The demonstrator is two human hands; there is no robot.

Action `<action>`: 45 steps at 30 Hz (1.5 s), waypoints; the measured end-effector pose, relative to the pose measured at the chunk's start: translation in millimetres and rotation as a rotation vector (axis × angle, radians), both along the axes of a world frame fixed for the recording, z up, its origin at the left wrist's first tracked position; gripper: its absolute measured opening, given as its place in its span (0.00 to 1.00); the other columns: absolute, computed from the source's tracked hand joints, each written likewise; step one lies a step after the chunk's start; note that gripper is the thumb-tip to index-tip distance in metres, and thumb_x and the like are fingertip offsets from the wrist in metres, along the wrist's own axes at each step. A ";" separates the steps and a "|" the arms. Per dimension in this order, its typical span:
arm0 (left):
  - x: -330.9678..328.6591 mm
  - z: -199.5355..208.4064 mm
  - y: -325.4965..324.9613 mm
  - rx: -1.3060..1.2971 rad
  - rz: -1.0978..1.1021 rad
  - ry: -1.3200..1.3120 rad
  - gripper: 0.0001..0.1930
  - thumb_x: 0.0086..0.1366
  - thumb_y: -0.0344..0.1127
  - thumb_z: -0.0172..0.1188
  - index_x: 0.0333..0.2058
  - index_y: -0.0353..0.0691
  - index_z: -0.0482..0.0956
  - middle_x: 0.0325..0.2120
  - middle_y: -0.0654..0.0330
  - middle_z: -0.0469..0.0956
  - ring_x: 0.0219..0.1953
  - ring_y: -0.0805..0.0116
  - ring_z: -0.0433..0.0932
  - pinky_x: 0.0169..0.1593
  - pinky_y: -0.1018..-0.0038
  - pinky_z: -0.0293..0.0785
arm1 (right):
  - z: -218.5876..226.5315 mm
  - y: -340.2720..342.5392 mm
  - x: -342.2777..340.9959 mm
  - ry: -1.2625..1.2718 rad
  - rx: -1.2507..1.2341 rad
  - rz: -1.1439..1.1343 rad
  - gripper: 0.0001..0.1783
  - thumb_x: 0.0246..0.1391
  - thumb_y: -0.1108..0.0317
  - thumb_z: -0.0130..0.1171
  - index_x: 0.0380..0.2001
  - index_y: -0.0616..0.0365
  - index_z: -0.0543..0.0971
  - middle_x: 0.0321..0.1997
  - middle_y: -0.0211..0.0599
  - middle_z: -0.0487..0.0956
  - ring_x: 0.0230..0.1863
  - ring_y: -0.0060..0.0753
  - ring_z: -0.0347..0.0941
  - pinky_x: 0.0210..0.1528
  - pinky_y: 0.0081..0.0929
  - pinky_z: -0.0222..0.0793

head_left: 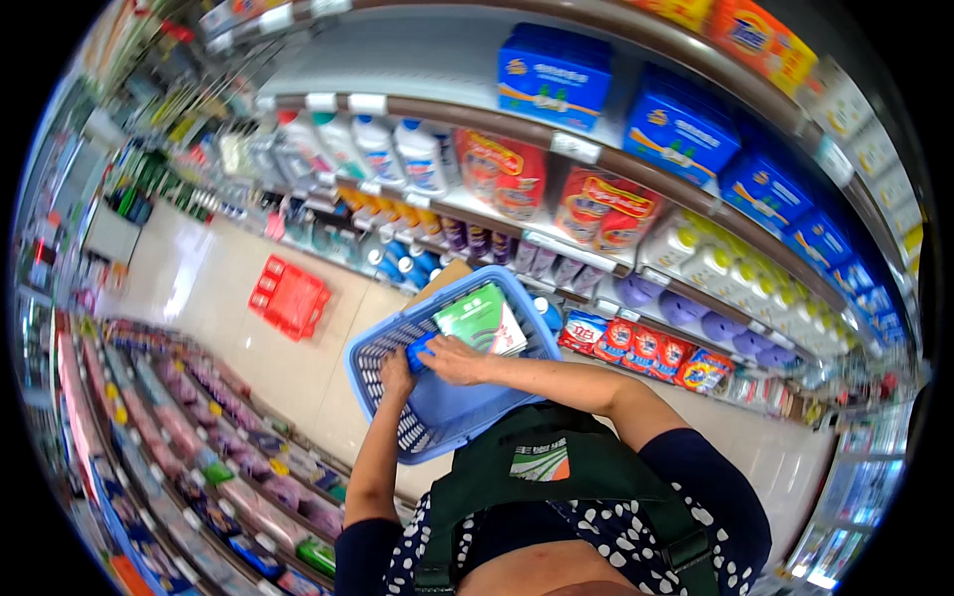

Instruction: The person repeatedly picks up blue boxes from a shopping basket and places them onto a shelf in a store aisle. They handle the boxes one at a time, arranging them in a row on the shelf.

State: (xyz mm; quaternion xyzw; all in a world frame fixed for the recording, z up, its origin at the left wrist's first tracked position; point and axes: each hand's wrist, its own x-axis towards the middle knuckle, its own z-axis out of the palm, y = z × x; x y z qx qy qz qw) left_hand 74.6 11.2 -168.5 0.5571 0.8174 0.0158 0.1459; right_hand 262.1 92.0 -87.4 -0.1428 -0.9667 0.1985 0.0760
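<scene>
A blue plastic shopping basket [467,412] with slotted sides is in front of my body. Inside its far end lies a green and white flat package [479,318]. Between my hands, over the basket, is a small blue item [420,351]; its kind is too small to tell. My left hand [396,373] is closed at the item's left side, near the basket's left wall. From the right, my right hand [453,361] reaches across the basket with its fingers closed on the same item. My fingers cover parts of it.
A red plastic crate [288,297] sits on the tiled floor [209,323] to the left. Shelves with blue boxes [555,76], white bottles [422,157] and red detergent bags [606,207] rise on the far side. A cardboard box [437,283] stands behind the basket. Pink packages [224,437] fill the lower-left shelves.
</scene>
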 end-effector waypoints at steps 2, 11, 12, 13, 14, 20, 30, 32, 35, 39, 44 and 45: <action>-7.1 37.7 -0.9 -0.002 -0.117 0.041 0.31 0.42 0.26 0.67 0.50 0.41 0.70 0.43 0.45 0.74 0.48 0.43 0.72 0.51 0.57 0.73 | 5.9 -4.1 -2.4 0.164 -0.080 -0.028 0.34 0.44 0.71 0.60 0.57 0.62 0.66 0.51 0.56 0.67 0.53 0.57 0.65 0.54 0.49 0.65; -12.9 275.4 -3.5 0.199 -0.151 -0.650 0.36 0.36 0.27 0.74 0.50 0.38 0.75 0.41 0.52 0.76 0.45 0.57 0.76 0.48 0.68 0.74 | 118.7 12.4 30.9 0.381 -0.633 -0.135 0.41 0.40 0.62 0.72 0.58 0.58 0.66 0.55 0.48 0.71 0.56 0.47 0.70 0.58 0.38 0.67; -17.1 279.9 -0.1 0.225 -0.067 -0.851 0.37 0.41 0.28 0.74 0.54 0.36 0.72 0.44 0.52 0.77 0.47 0.61 0.76 0.50 0.70 0.73 | 135.8 16.2 39.0 0.429 -0.775 -0.213 0.38 0.42 0.61 0.73 0.56 0.58 0.68 0.52 0.41 0.73 0.54 0.36 0.71 0.56 0.33 0.69; -13.4 282.7 6.2 0.381 -0.063 -0.984 0.36 0.47 0.29 0.71 0.57 0.33 0.68 0.47 0.51 0.75 0.50 0.63 0.75 0.51 0.71 0.73 | 145.3 23.4 43.0 0.487 -0.880 -0.274 0.36 0.43 0.60 0.73 0.55 0.57 0.70 0.52 0.36 0.73 0.53 0.29 0.71 0.54 0.29 0.70; -6.4 283.2 10.9 0.546 -0.046 -1.110 0.36 0.54 0.31 0.69 0.60 0.31 0.64 0.51 0.50 0.74 0.52 0.65 0.73 0.53 0.71 0.72 | 155.7 34.9 45.7 0.589 -0.758 -0.264 0.33 0.43 0.61 0.73 0.53 0.57 0.72 0.51 0.35 0.74 0.51 0.27 0.71 0.53 0.28 0.70; 9.2 301.1 66.7 0.403 -0.008 -1.297 0.36 0.62 0.35 0.63 0.62 0.25 0.56 0.52 0.47 0.73 0.53 0.65 0.74 0.55 0.74 0.71 | 229.7 80.3 72.5 0.530 -1.001 -0.453 0.30 0.49 0.56 0.70 0.49 0.64 0.73 0.40 0.38 0.78 0.37 0.20 0.75 0.36 0.20 0.74; 1.4 382.0 174.6 0.698 -0.416 -1.076 0.38 0.51 0.16 0.60 0.63 0.34 0.59 0.56 0.55 0.69 0.58 0.64 0.68 0.61 0.71 0.65 | 304.4 150.2 60.3 0.671 0.433 -0.158 0.38 0.44 0.71 0.65 0.59 0.68 0.62 0.50 0.56 0.67 0.47 0.53 0.72 0.46 0.38 0.73; -5.2 388.6 214.0 0.853 -0.478 -1.126 0.37 0.51 0.14 0.58 0.62 0.35 0.61 0.58 0.55 0.67 0.61 0.63 0.66 0.64 0.71 0.63 | 318.5 173.2 53.5 0.655 0.570 -0.185 0.38 0.43 0.73 0.66 0.58 0.69 0.62 0.50 0.56 0.67 0.48 0.54 0.71 0.47 0.39 0.73; -3.1 404.7 257.6 1.001 -0.575 -0.991 0.35 0.52 0.13 0.55 0.61 0.37 0.63 0.55 0.55 0.69 0.59 0.64 0.67 0.61 0.72 0.64 | 332.1 212.4 44.0 0.660 0.769 -0.238 0.38 0.42 0.72 0.68 0.57 0.69 0.64 0.48 0.54 0.69 0.47 0.52 0.71 0.49 0.40 0.70; -3.4 402.1 312.4 0.896 -0.483 -1.015 0.32 0.57 0.19 0.55 0.61 0.39 0.62 0.53 0.57 0.70 0.55 0.66 0.69 0.57 0.73 0.66 | 336.8 244.3 38.9 0.432 0.911 -0.480 0.36 0.46 0.65 0.68 0.57 0.66 0.67 0.48 0.50 0.72 0.49 0.46 0.70 0.53 0.41 0.64; -2.8 398.7 347.3 0.674 -0.324 -0.973 0.33 0.58 0.30 0.56 0.63 0.40 0.58 0.51 0.49 0.71 0.53 0.58 0.69 0.62 0.64 0.56 | 350.3 267.5 27.9 0.093 0.952 -0.667 0.27 0.54 0.58 0.60 0.51 0.66 0.74 0.44 0.51 0.79 0.49 0.48 0.73 0.58 0.50 0.56; 1.3 398.4 350.3 0.671 -0.310 -0.974 0.34 0.58 0.30 0.55 0.64 0.40 0.57 0.52 0.48 0.71 0.53 0.57 0.69 0.63 0.62 0.56 | 352.5 271.6 27.6 0.065 0.950 -0.674 0.26 0.54 0.58 0.60 0.50 0.67 0.75 0.42 0.52 0.80 0.48 0.49 0.73 0.58 0.51 0.56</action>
